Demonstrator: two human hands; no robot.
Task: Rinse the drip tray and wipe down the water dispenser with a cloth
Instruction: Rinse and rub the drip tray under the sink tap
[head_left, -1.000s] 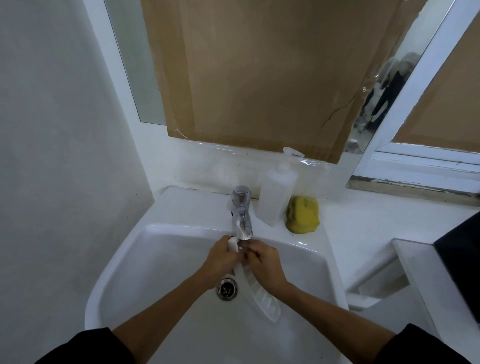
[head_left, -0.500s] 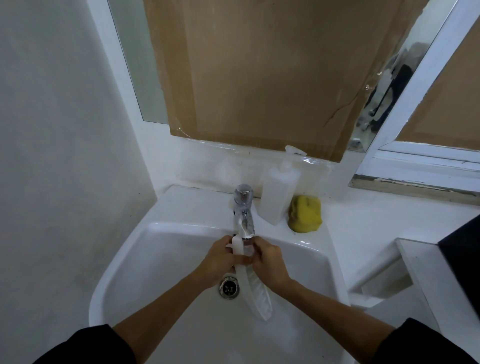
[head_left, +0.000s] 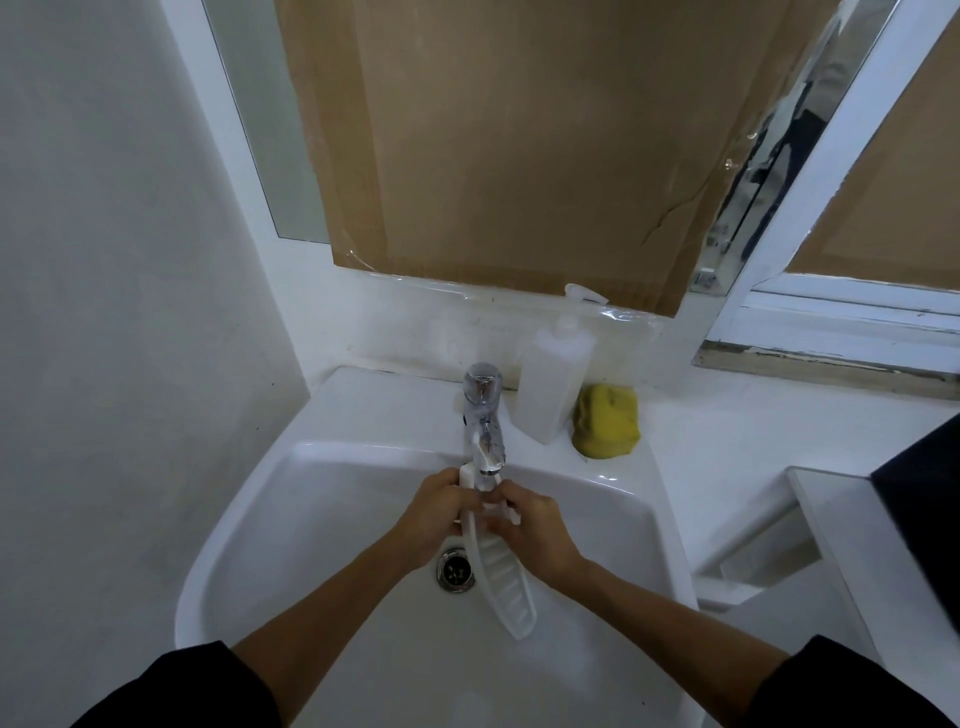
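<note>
A long white slotted drip tray (head_left: 501, 577) hangs over the white sink (head_left: 332, 499), its upper end right under the chrome tap (head_left: 484, 415). My left hand (head_left: 434, 512) grips the tray's upper left edge. My right hand (head_left: 535, 530) holds the upper right side, fingers curled on it. The tray's lower end points toward me, above the basin beside the drain (head_left: 456, 569). I cannot tell whether water is running. A yellow sponge or cloth (head_left: 607, 421) lies on the sink's back ledge.
A white plastic bottle (head_left: 553, 379) stands on the ledge between tap and yellow sponge. Cardboard (head_left: 519, 145) covers the mirror above. A white wall closes in on the left. A white counter (head_left: 841, 525) with a dark object sits at right.
The tray has been drawn slightly up and left under the tap, its lower end swinging closer to the drain. Both hands stay at its upper end.
</note>
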